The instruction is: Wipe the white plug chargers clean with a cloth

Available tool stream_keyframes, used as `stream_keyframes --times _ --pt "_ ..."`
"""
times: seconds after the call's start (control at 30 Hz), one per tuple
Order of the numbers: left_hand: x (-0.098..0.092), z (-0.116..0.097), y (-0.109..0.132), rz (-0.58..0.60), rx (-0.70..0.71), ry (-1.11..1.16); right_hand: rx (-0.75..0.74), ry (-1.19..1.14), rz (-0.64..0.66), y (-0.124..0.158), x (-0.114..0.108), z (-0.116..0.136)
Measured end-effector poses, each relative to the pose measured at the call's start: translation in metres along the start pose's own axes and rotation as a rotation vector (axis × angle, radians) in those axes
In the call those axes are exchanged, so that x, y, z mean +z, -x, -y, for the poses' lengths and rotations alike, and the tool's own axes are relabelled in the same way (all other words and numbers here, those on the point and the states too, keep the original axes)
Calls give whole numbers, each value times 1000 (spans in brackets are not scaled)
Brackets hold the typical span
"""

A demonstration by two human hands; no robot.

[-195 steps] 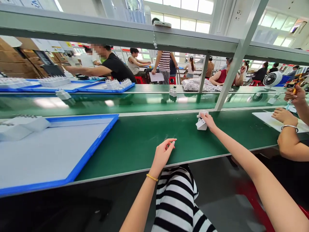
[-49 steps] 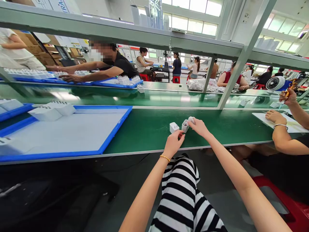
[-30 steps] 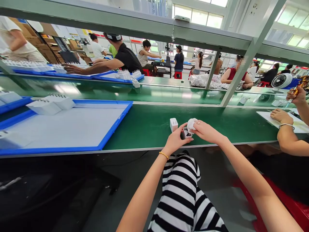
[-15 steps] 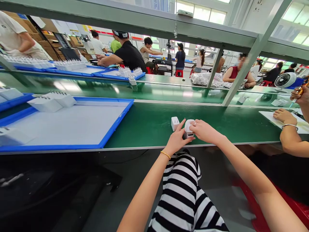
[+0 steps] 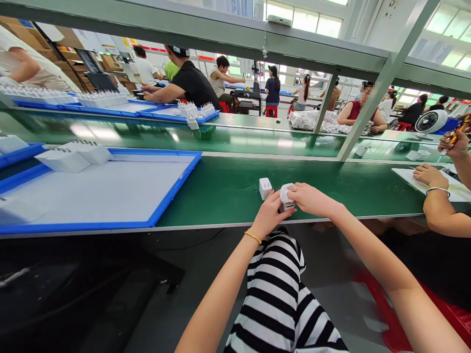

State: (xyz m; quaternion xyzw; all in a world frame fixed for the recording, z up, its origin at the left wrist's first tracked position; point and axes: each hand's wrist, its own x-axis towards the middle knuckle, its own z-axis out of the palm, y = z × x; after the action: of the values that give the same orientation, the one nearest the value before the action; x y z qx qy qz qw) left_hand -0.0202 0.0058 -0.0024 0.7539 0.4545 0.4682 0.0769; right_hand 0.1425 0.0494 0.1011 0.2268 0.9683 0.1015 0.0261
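Near the front edge of the green work surface, my left hand (image 5: 268, 213) is closed around the sides of a small white plug-in charger (image 5: 287, 207). My right hand (image 5: 312, 200) pinches a white, rounded wad (image 5: 285, 192), perhaps cloth, and presses it on top of that charger. Fingers and wad cover most of the charger. Just beyond my left fingertips stands another white charger (image 5: 265, 189), upright with its two prongs on top.
To the left lies a blue-rimmed tray (image 5: 158, 215) with several white chargers (image 5: 73, 156) at its back. On the right, a co-worker's hand (image 5: 429, 175) rests by a white board (image 5: 405, 177). A slanted metal post (image 5: 362, 115) rises behind the work surface.
My left index finger, stretched out before, has drawn in against the held charger. The right hand keeps the wad on top. The whole view has shifted slightly.
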Motion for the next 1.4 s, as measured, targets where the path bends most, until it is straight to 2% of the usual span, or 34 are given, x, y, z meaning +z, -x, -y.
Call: stream_keyframes --times 0.37,0.6,0.87,1.17,1.4 --pt "-3 -3 3 44 -82 32 -14 104 -110 4 17 -1" --pt "-4 -1 2 70 -99 31 -6 11 -104 6 14 0" --pt "-5 -4 1 87 -95 42 21 80 -83 2 21 2" --pt "-6 -1 2 54 -85 30 32 -77 -120 -3 25 2" --pt "-7 6 5 52 -94 19 15 -76 -113 -5 23 3"
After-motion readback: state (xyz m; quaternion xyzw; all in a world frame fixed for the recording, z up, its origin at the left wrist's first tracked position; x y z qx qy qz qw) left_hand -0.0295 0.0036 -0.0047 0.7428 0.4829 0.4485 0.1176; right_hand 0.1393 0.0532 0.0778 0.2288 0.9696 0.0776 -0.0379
